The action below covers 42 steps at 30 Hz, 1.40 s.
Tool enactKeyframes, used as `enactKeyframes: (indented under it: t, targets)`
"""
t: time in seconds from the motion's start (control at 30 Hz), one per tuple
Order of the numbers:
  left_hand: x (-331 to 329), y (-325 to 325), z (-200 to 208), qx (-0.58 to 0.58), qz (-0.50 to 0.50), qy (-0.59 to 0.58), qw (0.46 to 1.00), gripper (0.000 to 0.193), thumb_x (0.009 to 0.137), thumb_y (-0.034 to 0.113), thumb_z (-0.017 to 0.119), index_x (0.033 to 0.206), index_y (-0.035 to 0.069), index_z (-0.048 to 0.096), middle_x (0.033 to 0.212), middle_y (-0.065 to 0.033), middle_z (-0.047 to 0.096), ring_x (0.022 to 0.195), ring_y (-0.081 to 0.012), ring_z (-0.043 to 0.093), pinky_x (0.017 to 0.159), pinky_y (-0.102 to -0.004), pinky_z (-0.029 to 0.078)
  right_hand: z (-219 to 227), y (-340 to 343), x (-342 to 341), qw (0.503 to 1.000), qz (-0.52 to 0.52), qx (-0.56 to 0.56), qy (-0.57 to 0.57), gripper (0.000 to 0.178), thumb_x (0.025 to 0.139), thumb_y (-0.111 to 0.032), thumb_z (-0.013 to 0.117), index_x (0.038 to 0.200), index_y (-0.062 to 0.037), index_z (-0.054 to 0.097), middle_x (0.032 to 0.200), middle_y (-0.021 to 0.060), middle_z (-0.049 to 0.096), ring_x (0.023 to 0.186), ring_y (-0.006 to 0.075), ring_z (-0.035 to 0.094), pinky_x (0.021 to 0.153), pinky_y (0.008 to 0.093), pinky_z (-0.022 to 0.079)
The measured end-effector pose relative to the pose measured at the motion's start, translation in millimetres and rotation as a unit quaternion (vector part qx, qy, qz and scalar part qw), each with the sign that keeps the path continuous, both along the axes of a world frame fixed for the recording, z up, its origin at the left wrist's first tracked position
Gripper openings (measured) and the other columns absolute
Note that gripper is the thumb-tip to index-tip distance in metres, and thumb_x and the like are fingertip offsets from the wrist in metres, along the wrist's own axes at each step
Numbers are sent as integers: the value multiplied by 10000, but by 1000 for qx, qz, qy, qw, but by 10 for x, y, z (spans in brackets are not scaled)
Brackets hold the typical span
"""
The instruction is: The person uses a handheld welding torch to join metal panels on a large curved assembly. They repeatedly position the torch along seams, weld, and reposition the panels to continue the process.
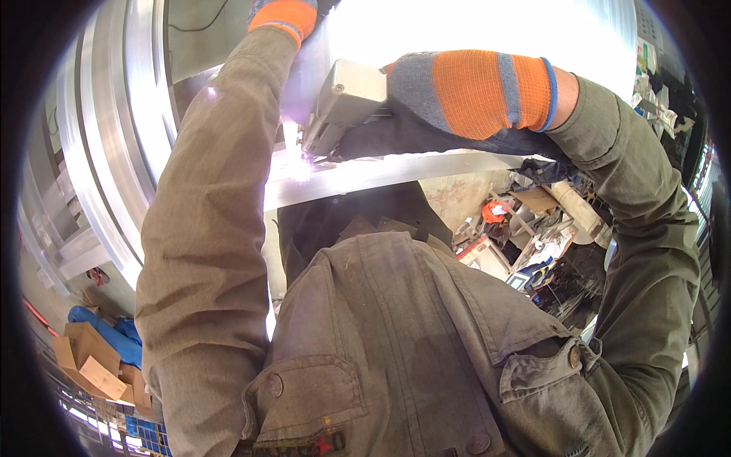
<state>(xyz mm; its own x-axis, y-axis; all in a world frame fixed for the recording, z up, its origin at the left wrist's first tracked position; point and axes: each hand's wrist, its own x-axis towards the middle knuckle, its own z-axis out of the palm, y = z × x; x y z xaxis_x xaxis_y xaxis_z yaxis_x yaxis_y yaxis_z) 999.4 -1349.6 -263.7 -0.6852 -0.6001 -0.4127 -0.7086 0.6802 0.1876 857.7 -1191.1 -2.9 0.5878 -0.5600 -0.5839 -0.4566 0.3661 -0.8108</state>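
My right hand (476,91), in an orange and grey knit glove, is closed around the handle of a welding gun with a boxy grey head (354,82). The gun's nozzle tilts down to the left, and a bright violet-white glare burns at its tip. That tip meets the left part of a pale metal bar (396,174) running across in front of my body. My left hand (285,15), gloved alike, reaches far forward to the upper edge of the head view, where its fingers are cut off. Glare washes out the bright surface beyond the gun.
Long shiny metal profiles (114,99) stand along the left. An open cardboard box (91,362) lies at lower left beside blue material (126,335). Right of my body is a heap of scrap and clutter (533,236) with an orange-red item (493,212) in it.
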Motion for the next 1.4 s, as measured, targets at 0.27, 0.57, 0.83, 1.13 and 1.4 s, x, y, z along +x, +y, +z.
enactKeyframes:
  t: [0.27, 0.57, 0.83, 1.13, 1.4]
  targets:
    - [15, 8, -16, -4, -24, -16, 1000, 344, 1043, 240, 528, 1169, 41, 779, 1155, -169, 793, 1091, -336, 763, 949, -483, 592, 2, 27, -17, 1000, -23, 8, -2, 423, 1015, -418, 723, 1370, -186, 731, 1092, 80, 794, 974, 221, 758, 865, 383, 591]
    - [55, 7, -76, -36, -83, -29, 995, 364, 1070, 212, 481, 1158, 68, 805, 1126, -161, 811, 1063, -315, 782, 937, -481, 603, -11, 82, -45, 999, -47, 13, -2, 435, 1002, -430, 742, 1380, -214, 737, 1073, 52, 800, 948, 196, 763, 843, 374, 600]
    - [33, 15, -23, -7, -18, -18, 1000, 395, 1089, 226, 443, 1196, 59, 785, 1145, -200, 796, 1072, -347, 774, 964, -502, 592, 96, 39, -27, 999, -28, 7, 18, 407, 1012, -343, 744, 1380, -169, 728, 1131, 70, 799, 1016, 199, 766, 907, 369, 608]
    - [24, -5, 11, -4, -11, -11, 1000, 384, 1086, 253, 459, 1238, 56, 752, 1161, -214, 782, 1084, -363, 764, 967, -507, 588, 268, 4, -40, 997, 10, 6, 71, 348, 1029, -282, 733, 1346, -137, 732, 1122, 80, 776, 958, 201, 739, 873, 348, 598]
    - [-22, -44, 90, 2, -1, -15, 1000, 393, 1080, 285, 482, 1288, 48, 716, 1193, -228, 766, 1104, -374, 752, 975, -507, 584, 237, -15, 16, 991, -70, 113, 24, 378, 1005, -321, 720, 1355, -179, 718, 1069, 55, 743, 936, 169, 682, 831, 337, 565]
